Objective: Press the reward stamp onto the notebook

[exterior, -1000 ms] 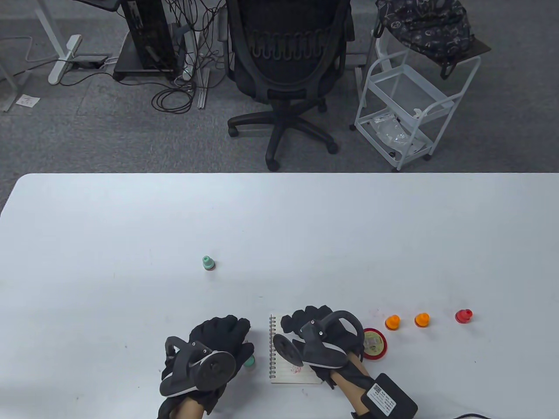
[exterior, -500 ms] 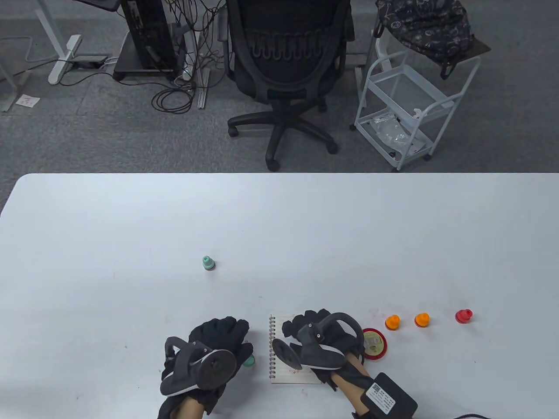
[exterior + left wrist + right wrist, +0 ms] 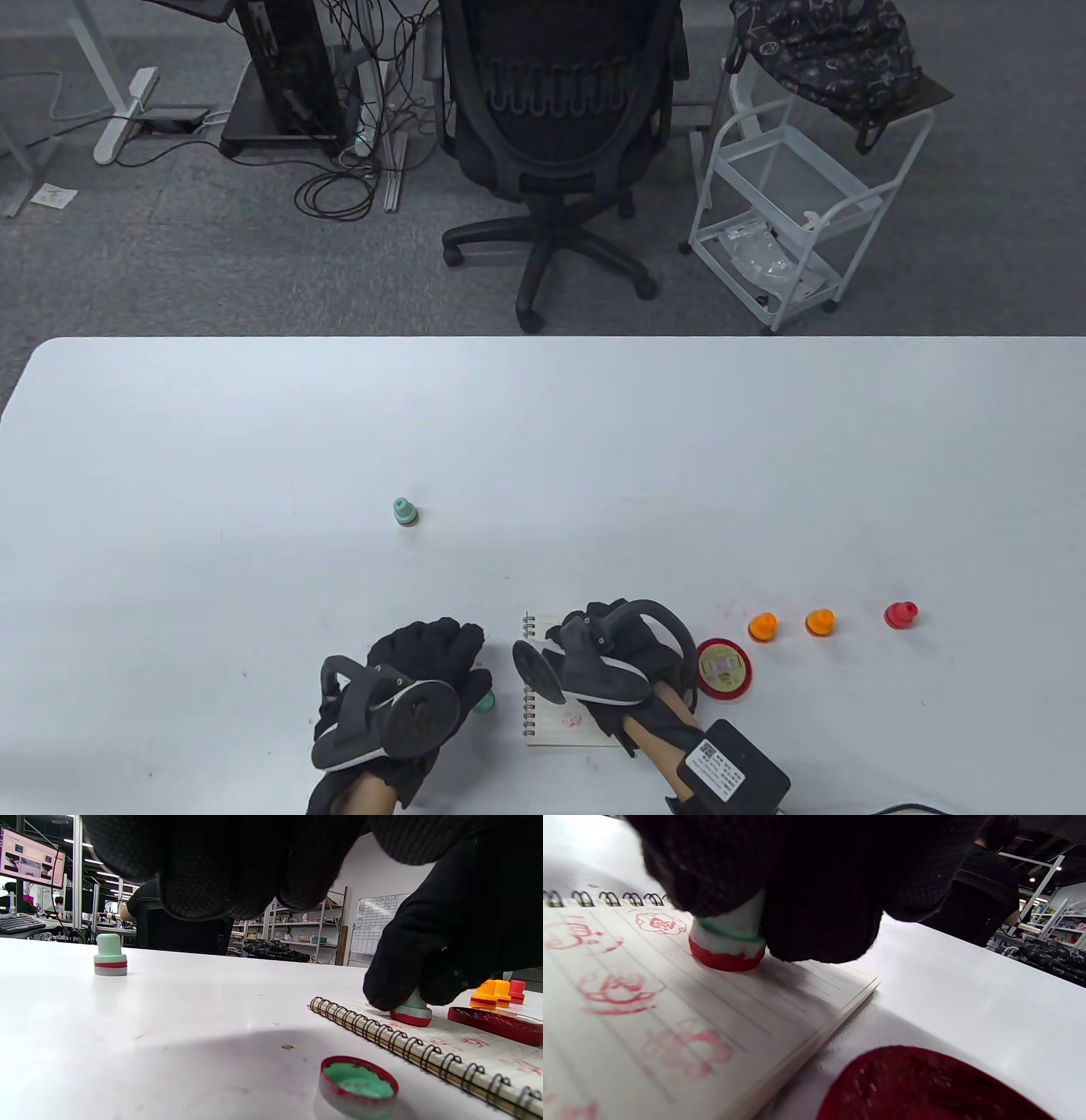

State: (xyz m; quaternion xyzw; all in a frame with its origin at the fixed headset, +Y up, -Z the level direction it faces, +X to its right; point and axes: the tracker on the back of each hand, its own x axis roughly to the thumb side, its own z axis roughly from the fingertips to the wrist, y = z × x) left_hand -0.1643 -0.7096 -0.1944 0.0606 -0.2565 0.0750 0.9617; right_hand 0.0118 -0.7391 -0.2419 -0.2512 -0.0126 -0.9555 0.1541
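Observation:
A small spiral notebook [image 3: 562, 728] lies near the table's front edge, with several red stamp prints on its lined page [image 3: 619, 993]. My right hand [image 3: 570, 635] pinches a mint-green reward stamp with a red base [image 3: 727, 946] and presses it upright onto the page near the spiral; the stamp also shows in the left wrist view [image 3: 410, 1013]. My left hand [image 3: 428, 658] rests left of the notebook and holds nothing. The stamp's red cap [image 3: 358, 1086] lies open side up beside it, and shows in the table view [image 3: 485, 702].
A red ink pad [image 3: 724, 668] sits just right of the notebook. Two orange stamps [image 3: 763, 627] [image 3: 820, 622] and a red stamp [image 3: 901, 614] stand further right. Another green stamp [image 3: 405, 511] stands alone mid-table. A chair and a cart stand beyond the far edge.
My right hand has shifted a little left over the notebook with the stamp, uncovering more of the ink pad. My left hand has not moved.

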